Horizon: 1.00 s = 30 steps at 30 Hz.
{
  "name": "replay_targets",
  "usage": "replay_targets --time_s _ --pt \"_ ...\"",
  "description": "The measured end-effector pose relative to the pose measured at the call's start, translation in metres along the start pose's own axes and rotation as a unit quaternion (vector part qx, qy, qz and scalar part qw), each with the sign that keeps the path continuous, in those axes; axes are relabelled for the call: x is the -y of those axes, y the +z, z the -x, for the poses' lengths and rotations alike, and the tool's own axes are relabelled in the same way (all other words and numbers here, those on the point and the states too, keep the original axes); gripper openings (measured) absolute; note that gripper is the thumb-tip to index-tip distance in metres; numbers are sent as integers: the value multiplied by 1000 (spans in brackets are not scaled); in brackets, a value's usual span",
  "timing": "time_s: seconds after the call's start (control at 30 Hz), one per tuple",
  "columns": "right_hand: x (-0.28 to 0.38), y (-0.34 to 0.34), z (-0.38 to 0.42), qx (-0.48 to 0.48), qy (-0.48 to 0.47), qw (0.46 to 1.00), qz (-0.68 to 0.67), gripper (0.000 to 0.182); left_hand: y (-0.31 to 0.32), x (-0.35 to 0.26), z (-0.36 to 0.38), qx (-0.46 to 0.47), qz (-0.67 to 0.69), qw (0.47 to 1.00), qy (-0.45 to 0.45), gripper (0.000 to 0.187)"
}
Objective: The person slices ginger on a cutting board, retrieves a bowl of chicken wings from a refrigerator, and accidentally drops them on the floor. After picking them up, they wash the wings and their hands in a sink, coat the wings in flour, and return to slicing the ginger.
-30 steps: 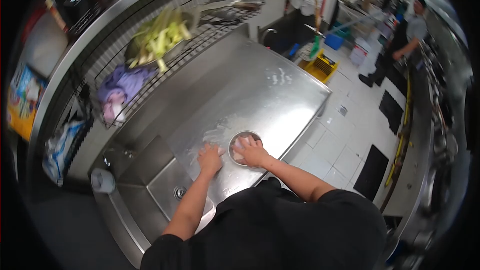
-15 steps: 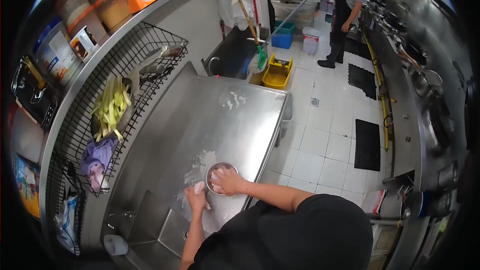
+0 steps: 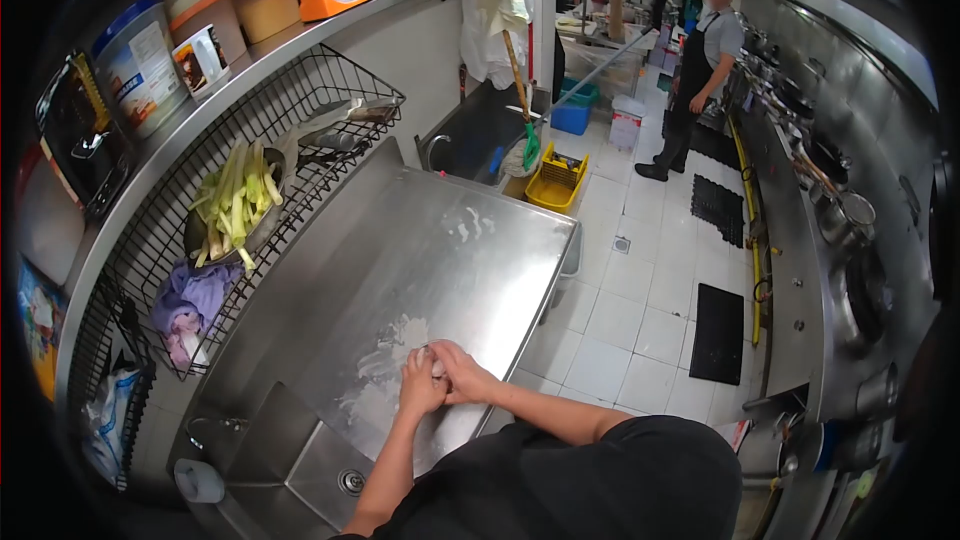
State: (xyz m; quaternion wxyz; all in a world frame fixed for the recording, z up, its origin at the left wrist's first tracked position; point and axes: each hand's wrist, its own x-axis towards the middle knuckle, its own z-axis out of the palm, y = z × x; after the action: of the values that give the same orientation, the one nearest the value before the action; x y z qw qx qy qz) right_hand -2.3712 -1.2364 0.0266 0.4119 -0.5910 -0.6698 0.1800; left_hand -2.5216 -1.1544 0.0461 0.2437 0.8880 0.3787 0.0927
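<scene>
My hands are together over the steel worktop [image 3: 400,240], close to its front edge. Between them shows part of a small pale lump [image 3: 438,369], soft-looking like dough. My left hand [image 3: 422,387] has its fingers curled around the lump from the left. From the right, my right hand [image 3: 464,376] cups it with bent fingers. White powder [image 3: 378,380] is smeared on the steel beside and beyond my hands. The metal bowl is mostly or wholly hidden by my hands.
Left of the worktop hangs a wire rack [image 3: 300,90] with cut green-white stalks [image 3: 235,202] and a purple cloth [image 3: 195,295]. A sink [image 3: 310,450] is at lower left. A person in an apron [image 3: 692,75] stands in the aisle, past a yellow mop bucket [image 3: 557,180].
My right hand has come out of the metal bowl and joined my left hand around the pale lump. The view has tilted up slightly. The person in the aisle stays in place.
</scene>
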Motion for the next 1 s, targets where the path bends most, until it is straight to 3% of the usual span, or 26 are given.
replay_targets --time_s 0.1,0.23,0.33,0.53,0.67,0.77,0.83,0.93,1.0 --pt "9 6 6 50 -7 993 104 105 0 13 7 3 27 997 65 79" --pt "8 20 4 74 37 974 212 95 3 19 16 -9 108 993 51 76" --pt "9 22 -3 94 66 971 211 92 -3 19 20 10 36 999 31 70" --pt "14 12 -13 143 65 962 224 89 8 24 24 -35 52 998 30 65" --pt "-1 19 -12 127 39 963 233 91 25 20 22 -91 87 992 20 59" --pt "-9 18 -10 152 12 959 237 91 22 -4 12 -139 116 982 -54 49" --pt "-15 14 -12 143 -59 954 256 97 14 -16 -1 -166 51 983 -65 40" --pt "-16 13 -19 182 0 959 218 96 23 -8 -19 -188 1 981 -44 37" --pt "-13 14 -14 166 -16 958 235 96 25 -5 -20 -202 -2 979 -29 35"
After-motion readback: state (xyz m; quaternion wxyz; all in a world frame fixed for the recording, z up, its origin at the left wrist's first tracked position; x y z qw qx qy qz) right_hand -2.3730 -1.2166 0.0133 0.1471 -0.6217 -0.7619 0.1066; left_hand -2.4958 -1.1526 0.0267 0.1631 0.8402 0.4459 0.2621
